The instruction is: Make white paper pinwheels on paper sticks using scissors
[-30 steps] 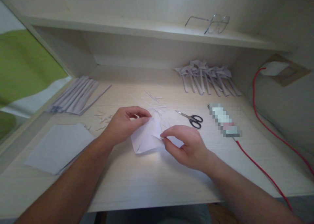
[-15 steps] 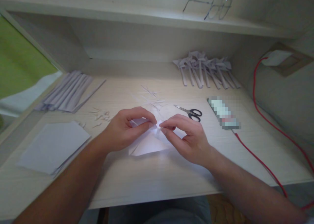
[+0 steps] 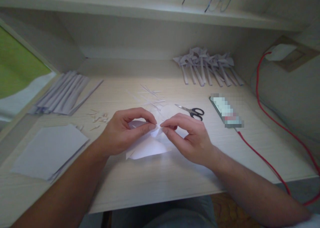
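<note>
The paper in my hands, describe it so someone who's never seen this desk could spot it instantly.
Over the pale desk, find the left hand and the right hand close together near the middle of the view. The white paper is held between them. Unlike the flat paper stack to the left, it is bent, with a part raised and pinched.

No legible text, labels or numbers
</note>
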`<move>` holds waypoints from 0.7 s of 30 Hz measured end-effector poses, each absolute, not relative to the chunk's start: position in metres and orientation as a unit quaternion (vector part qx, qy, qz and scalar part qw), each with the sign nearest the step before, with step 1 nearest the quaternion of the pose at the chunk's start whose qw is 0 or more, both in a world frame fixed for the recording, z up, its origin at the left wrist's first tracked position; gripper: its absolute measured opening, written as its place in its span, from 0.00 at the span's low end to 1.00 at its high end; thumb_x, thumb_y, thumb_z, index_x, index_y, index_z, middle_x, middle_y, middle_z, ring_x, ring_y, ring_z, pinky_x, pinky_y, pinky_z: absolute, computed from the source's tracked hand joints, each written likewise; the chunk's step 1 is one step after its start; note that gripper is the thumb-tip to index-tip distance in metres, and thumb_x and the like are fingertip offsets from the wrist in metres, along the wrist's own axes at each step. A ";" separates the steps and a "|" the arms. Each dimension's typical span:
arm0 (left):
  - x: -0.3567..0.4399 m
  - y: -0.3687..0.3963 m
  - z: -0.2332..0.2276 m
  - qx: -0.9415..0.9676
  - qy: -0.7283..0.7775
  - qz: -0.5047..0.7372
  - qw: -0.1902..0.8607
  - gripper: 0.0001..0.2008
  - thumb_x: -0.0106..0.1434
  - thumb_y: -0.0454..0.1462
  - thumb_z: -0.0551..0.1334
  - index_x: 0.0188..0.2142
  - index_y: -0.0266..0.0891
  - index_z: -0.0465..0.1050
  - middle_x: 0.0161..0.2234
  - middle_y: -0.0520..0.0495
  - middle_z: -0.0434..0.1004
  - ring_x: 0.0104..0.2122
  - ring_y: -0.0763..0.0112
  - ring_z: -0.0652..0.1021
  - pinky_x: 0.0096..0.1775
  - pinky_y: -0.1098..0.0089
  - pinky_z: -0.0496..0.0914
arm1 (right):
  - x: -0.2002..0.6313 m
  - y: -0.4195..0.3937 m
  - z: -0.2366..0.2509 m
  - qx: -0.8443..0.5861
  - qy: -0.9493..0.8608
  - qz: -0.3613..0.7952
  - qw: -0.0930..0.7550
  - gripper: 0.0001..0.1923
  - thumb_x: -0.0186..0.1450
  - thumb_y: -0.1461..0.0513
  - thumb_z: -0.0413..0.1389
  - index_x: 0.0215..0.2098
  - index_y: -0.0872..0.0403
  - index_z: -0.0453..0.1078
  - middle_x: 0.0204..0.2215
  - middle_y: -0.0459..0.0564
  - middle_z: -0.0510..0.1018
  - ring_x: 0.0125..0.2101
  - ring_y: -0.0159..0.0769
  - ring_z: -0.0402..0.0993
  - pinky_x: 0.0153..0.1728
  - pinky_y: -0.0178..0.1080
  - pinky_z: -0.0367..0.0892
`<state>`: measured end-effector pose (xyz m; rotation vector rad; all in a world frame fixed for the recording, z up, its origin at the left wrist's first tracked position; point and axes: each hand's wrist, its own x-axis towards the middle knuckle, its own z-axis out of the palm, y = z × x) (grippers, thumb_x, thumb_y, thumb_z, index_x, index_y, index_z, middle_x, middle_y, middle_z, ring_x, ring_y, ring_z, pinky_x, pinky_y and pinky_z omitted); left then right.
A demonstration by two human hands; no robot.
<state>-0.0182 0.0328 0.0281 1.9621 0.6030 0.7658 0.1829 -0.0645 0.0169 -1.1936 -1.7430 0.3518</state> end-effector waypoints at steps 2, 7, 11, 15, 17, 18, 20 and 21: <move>-0.019 0.033 0.028 0.794 0.243 0.315 0.461 0.04 0.63 0.31 0.67 0.34 0.40 0.81 0.33 0.52 0.82 0.34 0.73 0.79 0.39 0.74 0.70 | 0.183 -0.065 0.017 -0.488 -0.713 0.145 0.482 0.06 0.67 0.70 0.60 0.39 0.56 0.77 0.32 0.47 0.82 0.33 0.30 0.77 0.38 0.35 0.70; -0.018 0.033 0.029 0.796 0.233 0.311 0.465 0.04 0.63 0.31 0.67 0.34 0.40 0.80 0.32 0.52 0.81 0.34 0.73 0.78 0.39 0.73 0.70 | 0.182 -0.065 0.016 -0.487 -0.714 0.147 0.480 0.06 0.67 0.70 0.60 0.40 0.56 0.77 0.33 0.47 0.82 0.33 0.30 0.77 0.38 0.35 0.71; -0.016 0.032 0.029 0.797 0.240 0.310 0.459 0.03 0.63 0.32 0.68 0.34 0.40 0.80 0.32 0.52 0.81 0.34 0.74 0.78 0.39 0.73 0.70 | 0.181 -0.065 0.016 -0.485 -0.716 0.151 0.479 0.06 0.67 0.69 0.60 0.39 0.54 0.77 0.33 0.46 0.82 0.33 0.31 0.77 0.38 0.36 0.71; -0.015 0.030 0.028 0.795 0.248 0.328 0.447 0.03 0.62 0.31 0.69 0.35 0.41 0.79 0.33 0.52 0.81 0.35 0.74 0.78 0.39 0.73 0.70 | 0.181 -0.065 0.016 -0.488 -0.712 0.153 0.481 0.06 0.67 0.69 0.60 0.39 0.54 0.77 0.33 0.46 0.83 0.34 0.32 0.78 0.38 0.36 0.71; -0.015 0.029 0.029 0.794 0.250 0.335 0.441 0.03 0.62 0.31 0.68 0.34 0.41 0.79 0.33 0.53 0.80 0.35 0.74 0.77 0.40 0.73 0.70 | 0.182 -0.065 0.016 -0.491 -0.709 0.157 0.481 0.06 0.67 0.69 0.60 0.39 0.54 0.77 0.33 0.46 0.83 0.34 0.32 0.78 0.38 0.36 0.71; -0.015 0.029 0.029 0.795 0.250 0.336 0.439 0.03 0.62 0.31 0.68 0.34 0.41 0.79 0.33 0.53 0.80 0.35 0.74 0.77 0.40 0.73 0.70 | 0.182 -0.066 0.016 -0.492 -0.707 0.160 0.481 0.06 0.67 0.69 0.60 0.39 0.54 0.77 0.33 0.46 0.83 0.34 0.32 0.78 0.38 0.36 0.71; -0.015 0.028 0.029 0.798 0.251 0.333 0.436 0.03 0.62 0.31 0.68 0.34 0.41 0.78 0.32 0.53 0.80 0.34 0.74 0.77 0.40 0.73 0.70 | 0.182 -0.066 0.016 -0.494 -0.704 0.167 0.482 0.06 0.67 0.69 0.60 0.40 0.54 0.77 0.34 0.46 0.83 0.34 0.32 0.78 0.39 0.36 0.71; -0.015 0.028 0.029 0.799 0.252 0.332 0.434 0.04 0.63 0.31 0.67 0.33 0.41 0.78 0.32 0.53 0.80 0.34 0.74 0.77 0.40 0.73 0.70 | 0.182 -0.066 0.016 -0.495 -0.702 0.170 0.483 0.06 0.68 0.68 0.60 0.40 0.54 0.77 0.34 0.47 0.83 0.35 0.32 0.78 0.39 0.36 0.71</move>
